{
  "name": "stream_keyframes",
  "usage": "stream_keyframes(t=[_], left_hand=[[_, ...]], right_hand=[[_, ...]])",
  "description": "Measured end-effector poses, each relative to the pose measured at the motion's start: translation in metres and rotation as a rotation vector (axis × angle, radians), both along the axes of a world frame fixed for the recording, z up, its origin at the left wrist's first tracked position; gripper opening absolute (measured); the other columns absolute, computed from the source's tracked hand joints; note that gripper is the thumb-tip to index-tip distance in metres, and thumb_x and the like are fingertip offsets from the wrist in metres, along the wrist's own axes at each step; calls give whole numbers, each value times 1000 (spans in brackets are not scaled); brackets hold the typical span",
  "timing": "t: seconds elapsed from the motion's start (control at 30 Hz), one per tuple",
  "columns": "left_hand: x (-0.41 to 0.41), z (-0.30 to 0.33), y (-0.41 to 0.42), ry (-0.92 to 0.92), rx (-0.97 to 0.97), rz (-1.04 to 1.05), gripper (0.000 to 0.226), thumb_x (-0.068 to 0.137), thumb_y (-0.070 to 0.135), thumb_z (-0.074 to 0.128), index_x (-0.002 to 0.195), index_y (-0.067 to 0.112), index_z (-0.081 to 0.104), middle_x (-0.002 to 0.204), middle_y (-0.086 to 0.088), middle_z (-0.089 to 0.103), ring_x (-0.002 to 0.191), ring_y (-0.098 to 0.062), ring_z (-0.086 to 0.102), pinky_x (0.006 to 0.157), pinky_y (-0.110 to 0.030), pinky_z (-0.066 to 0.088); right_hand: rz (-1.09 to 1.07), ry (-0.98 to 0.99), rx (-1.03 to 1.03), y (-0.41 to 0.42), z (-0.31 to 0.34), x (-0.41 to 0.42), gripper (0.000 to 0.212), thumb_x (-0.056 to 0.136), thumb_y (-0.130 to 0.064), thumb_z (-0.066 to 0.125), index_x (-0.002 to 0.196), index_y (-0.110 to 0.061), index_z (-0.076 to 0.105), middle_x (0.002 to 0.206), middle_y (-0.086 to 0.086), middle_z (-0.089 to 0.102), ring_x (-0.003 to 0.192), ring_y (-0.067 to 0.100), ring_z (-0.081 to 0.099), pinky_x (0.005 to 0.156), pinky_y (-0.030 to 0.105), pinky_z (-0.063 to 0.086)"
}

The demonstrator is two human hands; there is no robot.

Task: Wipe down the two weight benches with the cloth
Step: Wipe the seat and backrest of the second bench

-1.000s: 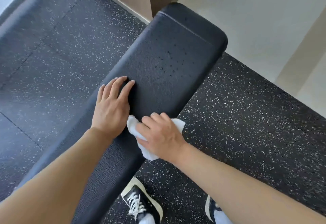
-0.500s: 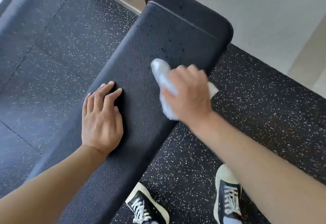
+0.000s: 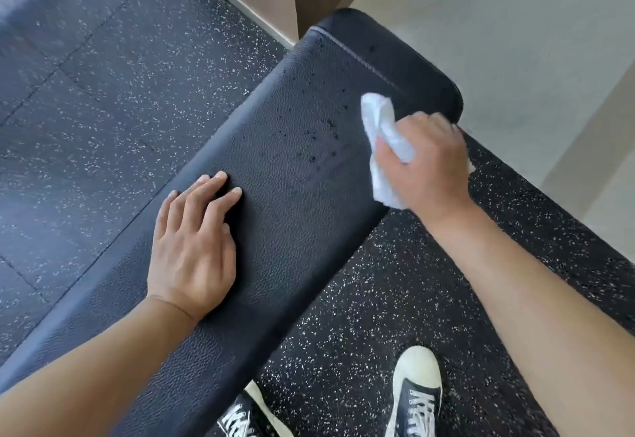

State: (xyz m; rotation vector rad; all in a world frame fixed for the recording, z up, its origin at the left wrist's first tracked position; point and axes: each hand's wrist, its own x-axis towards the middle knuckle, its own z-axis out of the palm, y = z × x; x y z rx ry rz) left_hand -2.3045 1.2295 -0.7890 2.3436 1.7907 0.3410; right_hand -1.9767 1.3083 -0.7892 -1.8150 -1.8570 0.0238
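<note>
Wiping droplet-spotted bench pad (image 3: 275,230), speckled rubber floor (image 3: 103,110)

L hand (image 3: 192,251) flat on bench (image 3: 302,216) mid; R hand (image 3: 426,165) w/ cloth (image 3: 381,134) near far end.

The long black padded counter (image 3: 288,230) with pebbled vinyl runs from near left to far right. Dark droplets (image 3: 323,141) speckle its far end. It stands on a black rubber floor (image 3: 103,93) flecked white, where two black-and-white laced sneakers (image 3: 417,395) stand near right.
</note>
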Motion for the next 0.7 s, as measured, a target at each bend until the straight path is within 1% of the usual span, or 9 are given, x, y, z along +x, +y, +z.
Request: stream_keyframes(t=[0.13, 0.23, 0.27, 0.33, 0.43, 0.5, 0.57, 0.6, 0.7], left_hand=[[0, 1, 0, -6, -12, 5, 50, 96, 17, 41, 144, 16, 54, 161, -5, 43, 151, -33, 39, 126, -57, 24], [-2, 0, 0, -5, -13, 5, 51, 95, 17, 43, 145, 17, 54, 162, -4, 43, 152, -32, 39, 126, -57, 25], [-2, 0, 0, -6, -10, 1, 51, 95, 18, 43, 145, 17, 54, 162, -4, 43, 152, -32, 39, 125, -57, 25], [-3, -1, 0, -14, -2, -4, 49, 97, 20, 42, 144, 16, 54, 161, -5, 44, 151, -32, 39, 126, -56, 25], [-3, -2, -1, -45, 4, 20, 43, 99, 23, 41, 139, 10, 53, 157, -7, 48, 150, -33, 41, 126, -54, 25], [-3, -2, -1, -42, 7, 22, 42, 100, 23, 41, 138, 9, 54, 156, -8, 48, 149, -34, 42, 127, -53, 25], [-3, -1, -1, -31, 5, 9, 43, 99, 22, 41, 139, 10, 54, 158, -7, 47, 149, -33, 42, 127, -53, 25], [-2, -1, 0, -26, 4, 5, 44, 98, 21, 42, 139, 10, 55, 159, -7, 47, 149, -33, 42, 127, -53, 25], [-1, 0, 1, -21, -5, 8, 44, 96, 19, 44, 138, 10, 55, 160, -6, 46, 150, -33, 42, 126, -55, 26]], right_hand=[[-76, 12, -36, 18, 8, -20, 25, 88, -24, 59, 71, -15, 43, 66, 9, 51, 64, 31, 46, 57, 42, 39], [73, -131, -133, 2, 9, -82, 18, 85, -32, 48, 84, -17, 57, 76, 4, 54, 72, 32, 50, 63, 41, 25], [127, -144, -157, -3, 8, -105, 20, 83, -34, 51, 90, -19, 62, 79, 4, 56, 75, 32, 52, 65, 42, 25], [196, -39, -129, -9, 8, -146, 24, 79, -31, 65, 99, -19, 71, 77, 5, 59, 74, 33, 55, 64, 43, 32], [200, 112, -103, -14, 12, -179, 29, 78, -24, 78, 105, -17, 71, 73, 5, 59, 71, 34, 56, 63, 45, 37], [262, 167, -62, -14, 12, -176, 37, 77, -23, 82, 105, -19, 59, 72, 5, 57, 70, 33, 55, 62, 44, 38], [373, 118, -18, -12, 10, -155, 47, 77, -26, 80, 108, -24, 44, 73, 5, 57, 71, 32, 55, 62, 44, 39], [403, 64, -3, -8, 10, -138, 46, 76, -26, 78, 106, -25, 43, 73, 5, 57, 70, 32, 55, 61, 44, 41], [248, -94, -13, 18, 0, -66, 15, 83, -25, 66, 89, -17, 55, 70, 6, 53, 65, 32, 51, 56, 44, 40]])
